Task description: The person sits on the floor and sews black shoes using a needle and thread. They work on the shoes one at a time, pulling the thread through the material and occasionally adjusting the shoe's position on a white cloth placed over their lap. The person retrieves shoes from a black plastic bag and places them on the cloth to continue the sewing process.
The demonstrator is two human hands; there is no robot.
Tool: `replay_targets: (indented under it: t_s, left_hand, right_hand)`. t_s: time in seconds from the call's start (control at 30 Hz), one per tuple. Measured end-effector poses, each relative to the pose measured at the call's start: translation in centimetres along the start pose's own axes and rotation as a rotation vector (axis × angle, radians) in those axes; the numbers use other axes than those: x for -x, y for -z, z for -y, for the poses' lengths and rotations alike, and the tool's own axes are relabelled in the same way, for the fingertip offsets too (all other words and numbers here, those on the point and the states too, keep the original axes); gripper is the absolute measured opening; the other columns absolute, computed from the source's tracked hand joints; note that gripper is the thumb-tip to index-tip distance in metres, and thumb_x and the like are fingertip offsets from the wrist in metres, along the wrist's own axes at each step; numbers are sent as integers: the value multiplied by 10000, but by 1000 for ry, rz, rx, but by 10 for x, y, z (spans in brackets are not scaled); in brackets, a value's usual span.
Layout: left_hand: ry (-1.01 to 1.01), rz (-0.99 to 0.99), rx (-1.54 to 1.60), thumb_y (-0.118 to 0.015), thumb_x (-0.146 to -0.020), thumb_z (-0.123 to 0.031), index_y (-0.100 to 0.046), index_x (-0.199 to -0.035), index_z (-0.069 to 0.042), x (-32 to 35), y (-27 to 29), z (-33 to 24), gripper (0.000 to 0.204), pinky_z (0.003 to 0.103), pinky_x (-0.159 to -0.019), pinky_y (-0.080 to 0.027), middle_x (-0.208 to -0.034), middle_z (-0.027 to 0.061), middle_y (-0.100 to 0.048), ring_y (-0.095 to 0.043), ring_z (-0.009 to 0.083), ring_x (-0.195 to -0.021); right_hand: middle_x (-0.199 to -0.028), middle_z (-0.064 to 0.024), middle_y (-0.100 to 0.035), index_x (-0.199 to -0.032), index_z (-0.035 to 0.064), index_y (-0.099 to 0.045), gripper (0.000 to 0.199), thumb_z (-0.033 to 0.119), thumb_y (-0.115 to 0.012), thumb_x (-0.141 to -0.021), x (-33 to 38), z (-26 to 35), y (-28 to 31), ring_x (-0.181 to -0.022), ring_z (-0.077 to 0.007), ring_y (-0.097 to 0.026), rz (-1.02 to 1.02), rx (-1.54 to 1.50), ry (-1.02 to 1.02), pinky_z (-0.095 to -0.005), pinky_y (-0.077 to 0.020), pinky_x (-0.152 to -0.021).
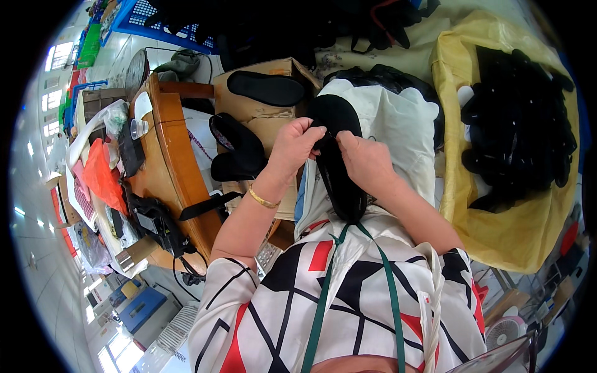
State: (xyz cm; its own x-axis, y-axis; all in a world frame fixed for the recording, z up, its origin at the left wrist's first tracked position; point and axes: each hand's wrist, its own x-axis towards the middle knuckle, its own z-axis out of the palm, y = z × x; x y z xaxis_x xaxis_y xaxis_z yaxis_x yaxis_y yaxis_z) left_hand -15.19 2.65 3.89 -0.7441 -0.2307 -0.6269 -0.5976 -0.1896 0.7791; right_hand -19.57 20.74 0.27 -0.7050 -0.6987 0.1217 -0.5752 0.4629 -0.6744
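A long black shoe sole piece (339,161) lies on a white cloth (398,124) over my lap. My left hand (297,144) pinches its edge near the middle, and a gold bracelet sits on that wrist. My right hand (365,160) grips the same piece from the other side, fingers closed on it. Both hands meet at the sole's upper half. My patterned white, black and red top with a green strap (323,298) fills the lower part of the view.
A cardboard box (261,109) with more black soles stands ahead left. A yellow sack (516,205) full of black pieces is at right. A wooden bench (177,168) with bags, a cup and a black tool is at left. A blue crate (146,18) is far back.
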Motion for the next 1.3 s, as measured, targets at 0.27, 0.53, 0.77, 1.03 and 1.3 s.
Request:
replay_targets:
  t_s: [0.27,0.53,0.77,1.03,1.3]
  left_hand:
    - [-6,18,-16,-648,-915,-184,-650,-864,-120,-1,-2,-2,82,191,-559,-453,-748,-88,-574,-524,22,-634]
    - [34,41,-5,-641,-922,-194,-646,-864,-127,-6,1,2,89,201,-572,-451,-764,-83,-591,-527,29,-629]
    - [95,52,173,-641,-912,-184,-615,-846,-114,-7,1,4,100,239,-549,-490,-746,-40,-582,-553,81,-592]
    - [82,47,225,-640,-921,-194,-623,-862,-94,-3,1,7,117,241,-566,-497,-766,-21,-598,-570,97,-592]
    - [-43,14,96,-659,-919,-147,-667,-874,-65,-4,-4,15,94,203,-542,-469,-754,-38,-616,-556,57,-566]
  right_hand:
    - [-753,-115,-654,-1012,85,-540,108,96,-554,-906,-4,-11,15,-687,-344,-649,112,-91,14,-453,-487,-564]
    - [-732,-126,-641,-993,82,-524,87,95,-541,-908,-5,-8,11,-665,-362,-631,38,-213,-9,-474,-472,-549]
    - [-725,-140,-633,-995,76,-502,82,92,-540,-925,-2,4,-1,-658,-372,-630,-32,-134,-70,-475,-471,-539]
    - [-743,-177,-628,-1046,41,-453,145,62,-536,-929,-8,15,0,-680,-395,-636,-53,-222,-135,-471,-479,-549]
    - [-780,-192,-646,-1065,63,-522,137,103,-542,-936,-28,2,25,-734,-417,-641,118,-494,-214,-496,-495,-652]
